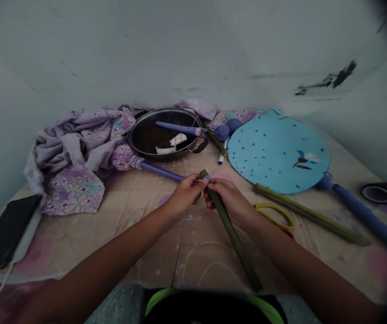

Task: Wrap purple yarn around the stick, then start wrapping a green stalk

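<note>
Both hands are on a long green stick [235, 240], which slants from the table's middle down to its front edge. A bit of blue yarn [207, 177] is wound round the stick near its far end. My left hand [189, 192] pinches that end from the left, fingers closed. From the right, my right hand [229, 195] is closed round the stick just below the yarn. A thin blue strand [179, 249] hangs from the hands to the table's front edge. Beside my left hand lies a yarn-wrapped stick [162, 171] with a floral cloth head.
Behind the hands stands a black pan [164, 156] holding a blue-wrapped stick. Crumpled floral cloth [75, 157] and a phone [7, 234] lie left. To the right are a blue round fan [277, 153], yellow-handled scissors [274, 211], another green stick [311, 215] and yarn balls [222, 132].
</note>
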Tool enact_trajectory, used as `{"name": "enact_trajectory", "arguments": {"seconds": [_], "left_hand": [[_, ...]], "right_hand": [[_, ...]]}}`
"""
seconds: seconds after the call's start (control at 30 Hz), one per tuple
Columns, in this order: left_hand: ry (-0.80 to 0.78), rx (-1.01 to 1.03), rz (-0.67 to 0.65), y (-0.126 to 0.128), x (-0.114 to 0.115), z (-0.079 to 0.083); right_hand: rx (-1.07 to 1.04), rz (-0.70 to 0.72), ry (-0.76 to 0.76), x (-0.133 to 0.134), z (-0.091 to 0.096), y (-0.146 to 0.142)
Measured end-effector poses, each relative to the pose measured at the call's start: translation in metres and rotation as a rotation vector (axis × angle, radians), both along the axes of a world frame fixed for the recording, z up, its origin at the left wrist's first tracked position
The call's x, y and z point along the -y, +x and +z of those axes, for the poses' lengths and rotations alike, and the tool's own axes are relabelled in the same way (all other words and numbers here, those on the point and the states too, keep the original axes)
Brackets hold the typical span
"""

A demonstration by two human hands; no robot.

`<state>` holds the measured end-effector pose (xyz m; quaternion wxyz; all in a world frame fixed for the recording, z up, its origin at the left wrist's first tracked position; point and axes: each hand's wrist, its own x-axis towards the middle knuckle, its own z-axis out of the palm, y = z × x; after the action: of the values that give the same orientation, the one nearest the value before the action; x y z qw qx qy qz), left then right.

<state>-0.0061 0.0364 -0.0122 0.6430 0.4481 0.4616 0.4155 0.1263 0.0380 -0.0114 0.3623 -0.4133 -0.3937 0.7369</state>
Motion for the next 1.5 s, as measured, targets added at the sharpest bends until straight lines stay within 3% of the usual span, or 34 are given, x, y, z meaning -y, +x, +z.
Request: {"name": "enact_trajectory", "arguments": {"seconds": [0.3,0.57,0.83,1.27,1.5], "left_hand": [[-0.040,-0.045,-0.016,-0.009,-0.013,-0.011],[-0.067,0.013,-0.084,0.010,-0.028,-0.014],[-0.092,-0.037,-0.046,0.005,-0.036,-0.011],[-0.069,0.148,0.018,0.023,-0.035,-0.033],[-0.038,0.204,0.093,0.023,-0.036,-0.037]], "right_hand": [[-0.108,0.026,-0.090,-0.017,-0.019,-0.008],[-0.203,0.027,-0.209,-0.031,-0.028,0.003],[-0.318,0.053,-0.290,-0.033,-0.033,0.008],[-0.315,0.021,-0.242,-0.036,-0.039,0.015],[-0.230,-0.112,-0.129,-0.030,-0.041,0.012]]}}
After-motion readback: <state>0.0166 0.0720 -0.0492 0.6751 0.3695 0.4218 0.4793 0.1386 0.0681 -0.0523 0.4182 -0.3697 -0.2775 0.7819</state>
